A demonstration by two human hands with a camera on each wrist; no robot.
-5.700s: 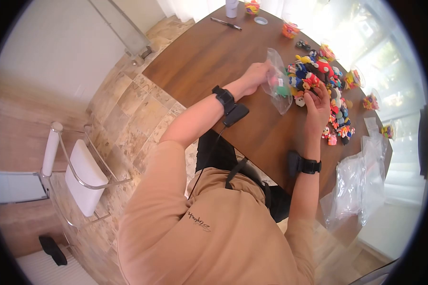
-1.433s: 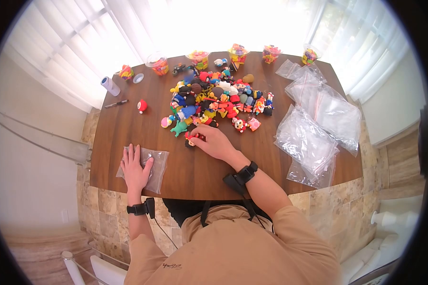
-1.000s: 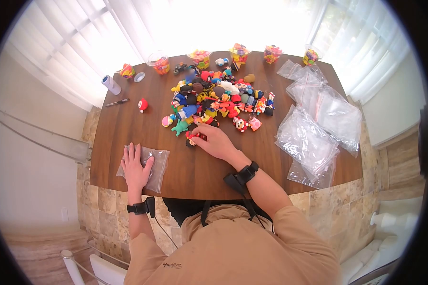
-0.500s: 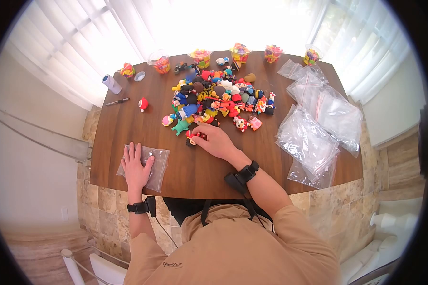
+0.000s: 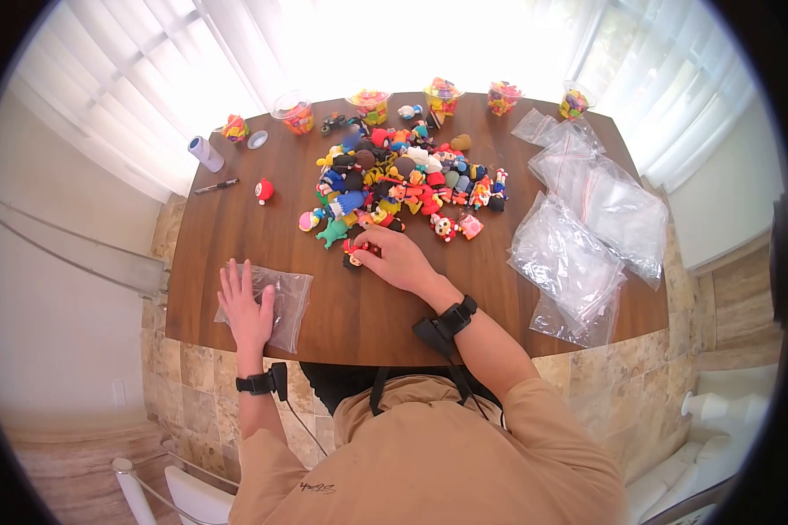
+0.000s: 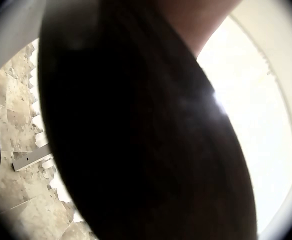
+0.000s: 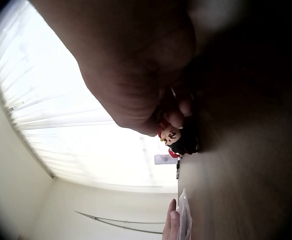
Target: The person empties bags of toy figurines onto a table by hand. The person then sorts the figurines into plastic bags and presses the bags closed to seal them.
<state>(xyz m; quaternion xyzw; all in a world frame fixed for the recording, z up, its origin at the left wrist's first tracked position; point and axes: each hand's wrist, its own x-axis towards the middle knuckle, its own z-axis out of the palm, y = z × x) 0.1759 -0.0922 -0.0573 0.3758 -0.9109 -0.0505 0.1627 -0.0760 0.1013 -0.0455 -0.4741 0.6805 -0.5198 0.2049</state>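
Observation:
My left hand (image 5: 247,308) lies over a clear zip bag (image 5: 290,302) near the table's front left, its fingers straight and spread. Nearer the middle, my right hand (image 5: 397,257) pinches a small toy figurine (image 5: 351,255) with black hair and red clothing. In the right wrist view this figurine (image 7: 171,135) shows its face, tilted close over the wood, between fingertips and thumb. Just beyond it is a green figurine (image 5: 332,233), at the near edge of a heap of mixed figurines (image 5: 403,179). A dark shape blocks most of the left wrist view, hiding the hand's work.
A round red figurine (image 5: 263,192) stands alone at left, near a pen (image 5: 217,186), a white cylinder (image 5: 205,155) and a small round lid (image 5: 257,140). Several clear cups of colourful pieces, one a cup (image 5: 293,117), line the far edge. Clear bags (image 5: 569,254) overlap at right.
Earlier the left hand held up the bag with coloured things in it; now the bag lies flat. Lately the left hand has shifted slightly left over it. The right hand has stayed still.

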